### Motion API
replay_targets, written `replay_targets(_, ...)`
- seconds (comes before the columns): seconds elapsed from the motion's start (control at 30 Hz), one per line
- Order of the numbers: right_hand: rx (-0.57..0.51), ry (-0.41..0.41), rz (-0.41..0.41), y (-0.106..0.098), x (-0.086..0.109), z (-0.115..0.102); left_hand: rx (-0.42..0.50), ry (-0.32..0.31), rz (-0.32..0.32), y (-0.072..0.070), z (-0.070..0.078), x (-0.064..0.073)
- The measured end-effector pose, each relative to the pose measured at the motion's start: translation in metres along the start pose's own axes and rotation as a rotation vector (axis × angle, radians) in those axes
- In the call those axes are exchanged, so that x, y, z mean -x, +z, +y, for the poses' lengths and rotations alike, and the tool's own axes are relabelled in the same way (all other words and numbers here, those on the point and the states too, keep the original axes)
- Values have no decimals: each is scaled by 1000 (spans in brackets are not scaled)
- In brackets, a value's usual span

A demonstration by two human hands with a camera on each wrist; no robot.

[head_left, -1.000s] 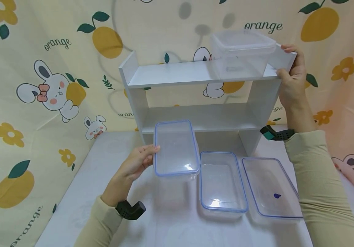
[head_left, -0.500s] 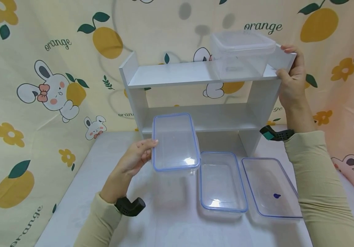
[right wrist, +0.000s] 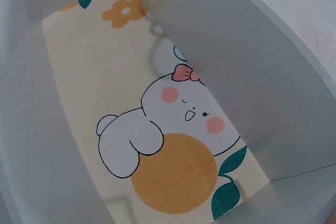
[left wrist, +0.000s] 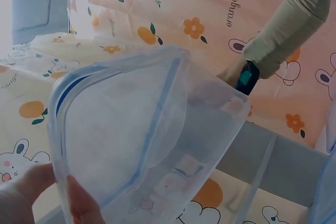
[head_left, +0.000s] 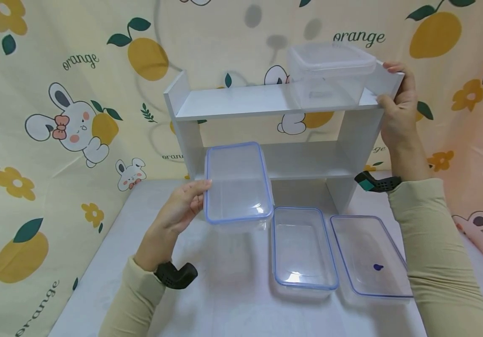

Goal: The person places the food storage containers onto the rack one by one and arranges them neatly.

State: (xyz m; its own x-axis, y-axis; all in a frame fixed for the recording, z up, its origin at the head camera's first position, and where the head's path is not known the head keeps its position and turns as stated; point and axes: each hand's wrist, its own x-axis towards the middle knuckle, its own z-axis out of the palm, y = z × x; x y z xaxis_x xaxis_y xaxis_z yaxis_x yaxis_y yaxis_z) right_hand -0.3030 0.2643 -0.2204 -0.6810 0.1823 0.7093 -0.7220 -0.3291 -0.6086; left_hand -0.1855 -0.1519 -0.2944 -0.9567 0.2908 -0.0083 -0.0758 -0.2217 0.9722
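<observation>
My left hand (head_left: 177, 208) grips the left edge of a clear plastic food container (head_left: 237, 185) with a blue-rimmed lid, thumb on top. The container is raised above the table, in front of the shelf's lower levels, its lid tilted toward the head camera. In the left wrist view this container (left wrist: 121, 124) fills the middle, thumb and finger pinching its rim. High on the right, my right hand (head_left: 399, 105) holds the upper right corner of a white shelf unit (head_left: 233, 100). The right wrist view looks through the shelf's interior (right wrist: 220, 40); that hand is hidden there.
A larger clear lidded container (head_left: 330, 77) stands on the shelf's top board at the right. Two blue-rimmed containers, a middle one (head_left: 304, 248) and a right one (head_left: 369, 255), stand on the white table (head_left: 233, 299) before the shelf. A patterned cloth (head_left: 90, 178) hangs behind.
My left hand has lifted the food container higher and slightly left, toward the middle shelf. My right hand has stayed in place on the shelf corner.
</observation>
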Motion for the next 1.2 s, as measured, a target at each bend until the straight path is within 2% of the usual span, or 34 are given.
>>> replay_targets(0.5, 7, -3, -2, -1, -1, 1, 40, 28, -29, 8, 20, 1)
replay_targets(0.9, 4, -1, -6, -1, -1, 1, 60, 10, 15, 13, 30, -2)
replay_targets(1.2, -32, -2, -16, -1, 0, 1, 60, 28, 39, 15, 42, -1)
